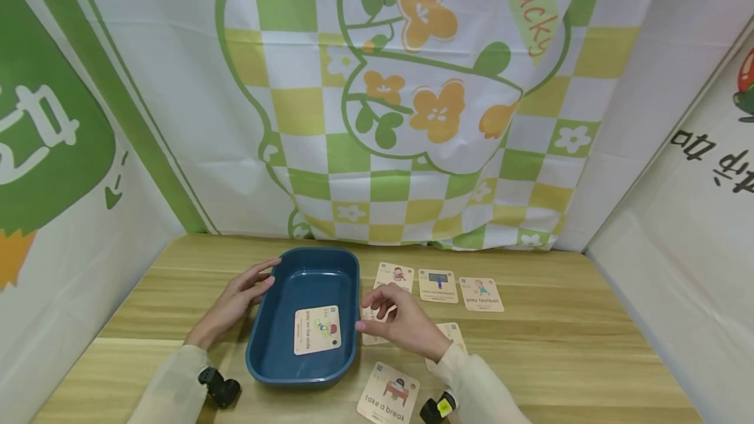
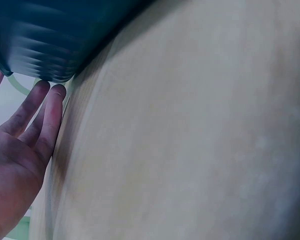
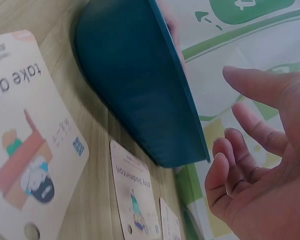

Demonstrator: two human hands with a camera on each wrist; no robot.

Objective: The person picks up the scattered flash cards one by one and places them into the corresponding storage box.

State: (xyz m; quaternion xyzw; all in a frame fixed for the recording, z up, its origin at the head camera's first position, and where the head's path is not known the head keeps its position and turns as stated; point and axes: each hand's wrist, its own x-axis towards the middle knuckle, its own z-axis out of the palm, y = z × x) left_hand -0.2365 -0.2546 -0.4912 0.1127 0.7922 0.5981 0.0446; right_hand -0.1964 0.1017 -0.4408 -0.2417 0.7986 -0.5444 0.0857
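Touching the tray [image 1: 315,290], left hand [image 1: 234,303] lies outstretched; right hand [image 1: 408,324], loosely curled, holds nothing.

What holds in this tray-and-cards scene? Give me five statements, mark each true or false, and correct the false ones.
1. The "play on the slide" card lies inside the blue tray. True.
2. The "take a break" card lies on the wood-grain table. True.
3. Exactly two cards are in the blue tray. False: only one is.
4. The left hand touches the blue tray. True.
5. The right hand holds the "take a break" card. False: it holds no card.
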